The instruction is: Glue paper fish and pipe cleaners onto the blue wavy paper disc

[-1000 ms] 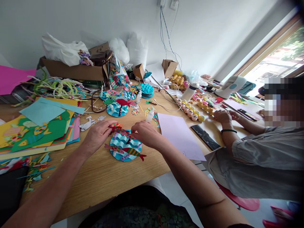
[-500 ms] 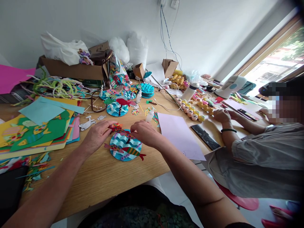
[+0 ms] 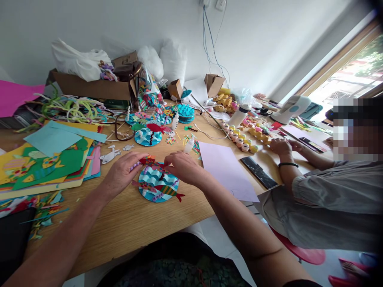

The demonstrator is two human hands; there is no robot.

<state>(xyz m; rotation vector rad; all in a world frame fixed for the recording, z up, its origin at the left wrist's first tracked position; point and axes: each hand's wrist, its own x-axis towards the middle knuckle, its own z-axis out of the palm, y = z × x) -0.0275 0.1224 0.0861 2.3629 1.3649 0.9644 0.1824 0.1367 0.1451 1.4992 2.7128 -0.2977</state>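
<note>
A round blue paper disc [image 3: 158, 195] with pale wavy strips lies on the table before me. Across its lower half are a green-and-yellow striped paper fish [image 3: 165, 190] and a spotted one. At the disc's top edge is a red spotted paper fish [image 3: 153, 163], between my hands. My left hand [image 3: 124, 169] is closed at the fish's left end, with a short purple pipe cleaner [image 3: 135, 166] showing between thumb and fingers. My right hand [image 3: 184, 166] pinches the fish's right end; its fingertips are partly hidden.
Behind stands another decorated disc [image 3: 148, 137], near a white glue bottle [image 3: 189, 144]. Coloured paper sheets [image 3: 60, 135] and scraps lie left. A lilac sheet [image 3: 224, 167] and black phone [image 3: 259, 172] lie right, beside a co-worker's hands [image 3: 281, 146]. Grey paper fish [image 3: 108, 156] lie near my left hand.
My left hand has turned slightly, and the purple pipe cleaner now shows in its fingers. My right hand stays almost in place at the red fish.
</note>
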